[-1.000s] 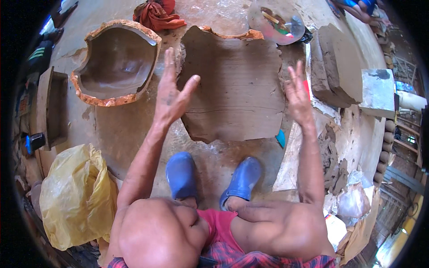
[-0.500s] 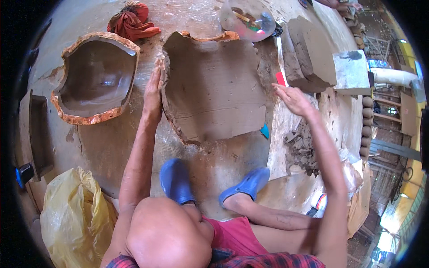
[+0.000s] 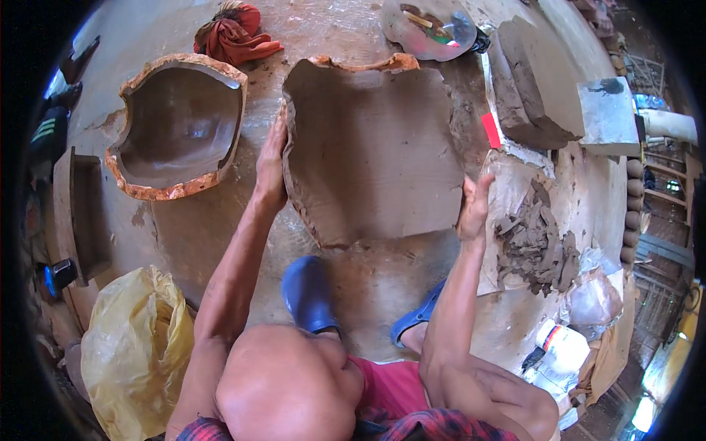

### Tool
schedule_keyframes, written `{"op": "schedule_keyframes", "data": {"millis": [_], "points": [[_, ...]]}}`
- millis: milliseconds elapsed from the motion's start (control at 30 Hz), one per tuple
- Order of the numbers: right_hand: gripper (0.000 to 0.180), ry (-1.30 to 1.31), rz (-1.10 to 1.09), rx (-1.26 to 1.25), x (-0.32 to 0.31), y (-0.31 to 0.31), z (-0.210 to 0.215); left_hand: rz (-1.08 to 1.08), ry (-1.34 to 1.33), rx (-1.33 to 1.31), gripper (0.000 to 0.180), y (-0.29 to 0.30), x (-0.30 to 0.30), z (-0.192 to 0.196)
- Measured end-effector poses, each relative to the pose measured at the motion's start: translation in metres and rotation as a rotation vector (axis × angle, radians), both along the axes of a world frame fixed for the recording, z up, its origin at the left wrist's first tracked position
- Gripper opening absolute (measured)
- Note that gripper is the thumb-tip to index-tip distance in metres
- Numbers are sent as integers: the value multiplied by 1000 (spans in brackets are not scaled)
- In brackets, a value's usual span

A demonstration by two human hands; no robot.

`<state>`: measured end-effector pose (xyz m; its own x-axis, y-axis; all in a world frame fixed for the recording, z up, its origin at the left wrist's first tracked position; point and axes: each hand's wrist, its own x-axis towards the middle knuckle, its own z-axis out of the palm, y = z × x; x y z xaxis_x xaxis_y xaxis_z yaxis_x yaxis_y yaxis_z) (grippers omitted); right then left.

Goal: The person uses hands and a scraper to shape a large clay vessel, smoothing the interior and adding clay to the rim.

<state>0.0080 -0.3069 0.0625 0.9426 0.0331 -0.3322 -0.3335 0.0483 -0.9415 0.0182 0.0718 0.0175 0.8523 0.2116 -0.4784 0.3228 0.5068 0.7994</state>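
Between the person's two hands, on the dusty earthen floor (image 3: 220,242), lies a broad slab of brown clay (image 3: 375,147), matte and fairly smooth on top, with ragged, torn edges and an orange-tinted crust along its far rim. At its left edge the left hand (image 3: 271,165) lies flat against the clay, fingers together and extended, its grip not closed around anything. At the lower right corner the right hand (image 3: 473,208) stands edge-on beside the slab, fingers loosely straight; whether it actually touches the clay cannot be told. Left of the slab sits a hollow clay mould (image 3: 180,125), bowl-like, with a rough orange rim and a slick, darker inside. Behind it rests a crumpled red cloth (image 3: 234,33). To the right, a heap of dark clay scraps (image 3: 537,242) lies on a pale sheet, and a large wedge-shaped block of clay (image 3: 526,81) stands farther back, next to a grey square slab (image 3: 607,110). A translucent dish of small tools (image 3: 430,26) sits at the top, its contents too small to identify. A yellow plastic bag (image 3: 132,345), wrinkled and glossy, lies at lower left. Blue rubber clogs (image 3: 309,294) show below the slab, the right one partly hidden by the forearm. The person's head and shoulders cover the lower middle, and the lens rim cuts off the surroundings.
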Motion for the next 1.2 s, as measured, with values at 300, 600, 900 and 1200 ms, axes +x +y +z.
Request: {"op": "schedule_keyframes", "data": {"millis": [300,600,900,1200], "points": [[120,-222,-305,-446,-33,25,34,-127,-85,36,69,-7,-66,-14],[108,-731,377,-486,-46,166,-55,-149,-486,482,66,-13,-25,39],[107,-775,299,-404,-23,187,-75,-173,-453,605,65,-22,-25,37],[108,-743,322,-434,0,202,-84,-200,-449,643,63,-20,-26,36]]}}
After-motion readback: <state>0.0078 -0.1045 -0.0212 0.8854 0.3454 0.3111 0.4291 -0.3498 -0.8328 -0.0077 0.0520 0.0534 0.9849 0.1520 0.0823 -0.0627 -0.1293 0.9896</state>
